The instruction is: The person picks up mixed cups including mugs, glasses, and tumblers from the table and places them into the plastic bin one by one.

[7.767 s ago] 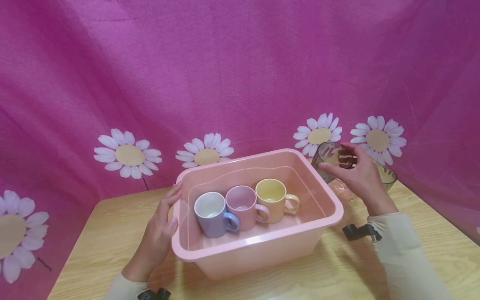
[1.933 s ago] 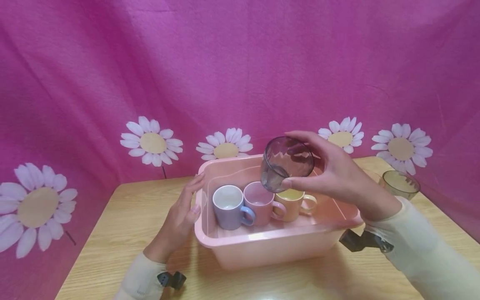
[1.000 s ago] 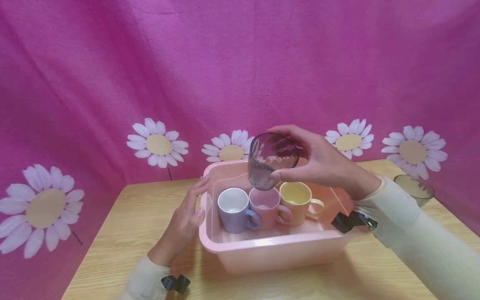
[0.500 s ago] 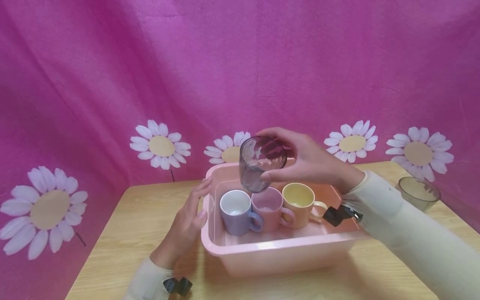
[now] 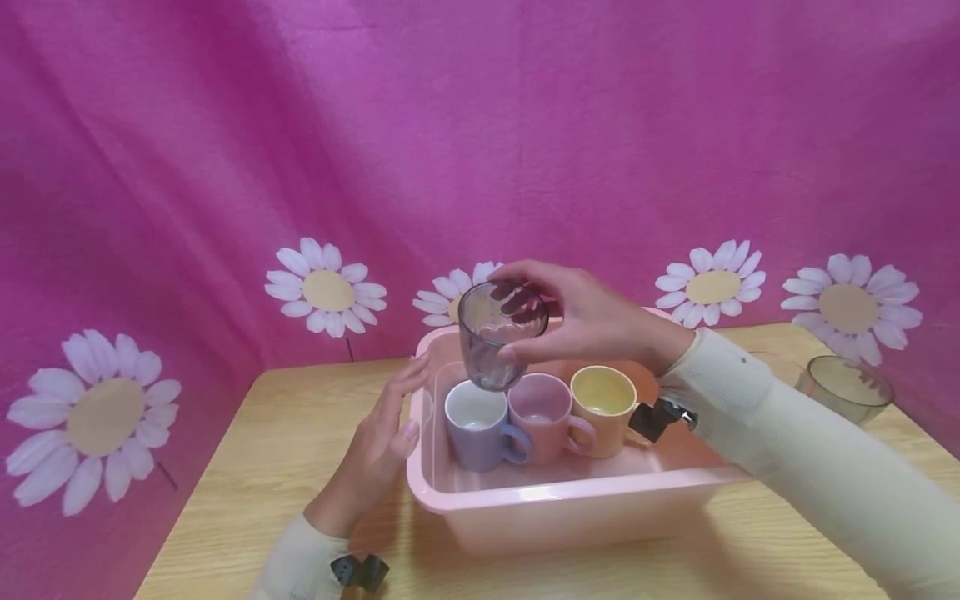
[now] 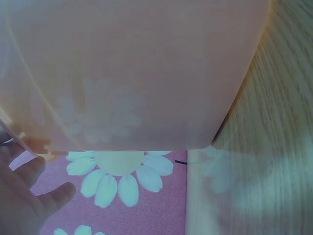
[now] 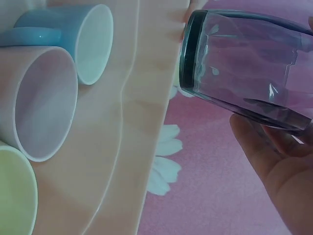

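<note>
My right hand [image 5: 592, 321] grips a smoky tinted glass [image 5: 491, 362] by its sides, thumb in front and fingers behind. The glass is slightly tilted above the back left of a pink basin [image 5: 585, 517], and overlaps the blue mug's rim in the head view. Inside the basin stand a blue mug [image 5: 476, 442], a pink mug [image 5: 542, 429] and a yellow mug [image 5: 600, 417] in a row, handles to the right. The right wrist view shows the glass [image 7: 249, 68] beyond the basin's back wall. My left hand [image 5: 371, 450] rests extended fingers along the basin's left rim.
Another tinted glass [image 5: 843, 392] stands on the wooden table [image 5: 247, 467], right of the basin and partly behind my right sleeve [image 5: 795, 433]. A magenta cloth [image 5: 465, 133] with daisies hangs close behind the table.
My right hand has brought the tinted glass from the table right of the basin over to its left part, still drifting left lately. My left hand stays at the rim.
</note>
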